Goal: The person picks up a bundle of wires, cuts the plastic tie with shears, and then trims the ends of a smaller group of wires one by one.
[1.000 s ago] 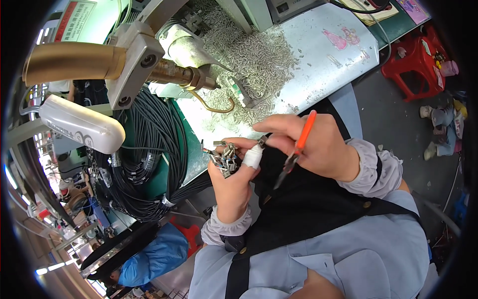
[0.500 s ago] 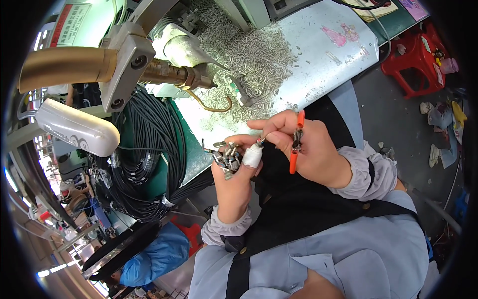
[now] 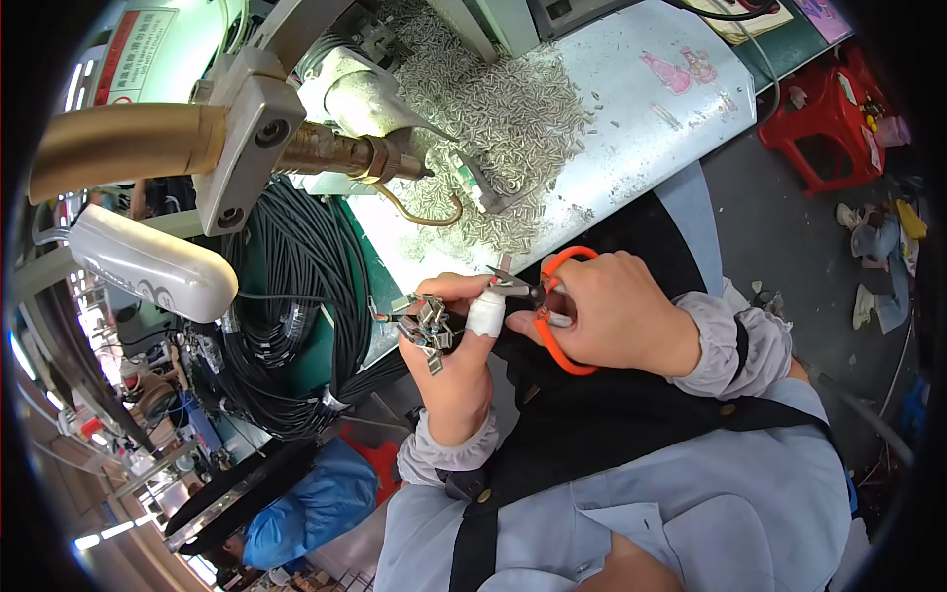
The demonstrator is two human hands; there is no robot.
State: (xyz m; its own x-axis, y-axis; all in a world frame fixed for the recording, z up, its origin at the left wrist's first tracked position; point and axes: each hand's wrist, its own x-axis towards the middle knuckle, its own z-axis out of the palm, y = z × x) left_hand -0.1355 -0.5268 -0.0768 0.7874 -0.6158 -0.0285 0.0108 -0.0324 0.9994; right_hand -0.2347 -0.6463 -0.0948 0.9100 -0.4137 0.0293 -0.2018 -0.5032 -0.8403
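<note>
My left hand (image 3: 452, 385) is closed around a bunch of small metal connectors (image 3: 429, 326) with thin coloured wires among them. A white wrapping (image 3: 484, 314) covers the end of its thumb. In my right hand (image 3: 621, 311) is a pair of orange-handled scissors (image 3: 540, 294), its fingers closed about the handles. The dark blades point left, at the tip of my left thumb and forefinger. A small wire end seems to lie by the blades, but it is too small to make out surely.
A heap of small silvery metal pieces (image 3: 493, 128) covers much of the pale worktop (image 3: 656, 128). A machine with a brass-coloured cylinder (image 3: 128, 148) and a white lamp (image 3: 153, 261) stands left. Coiled black cables (image 3: 286, 326) lie below. A red stool (image 3: 819, 128) is at right.
The scissors have swung from lying across my right palm to a working grip, handles spread and blades at my left fingertips. My left hand has shifted slightly left with the connectors.
</note>
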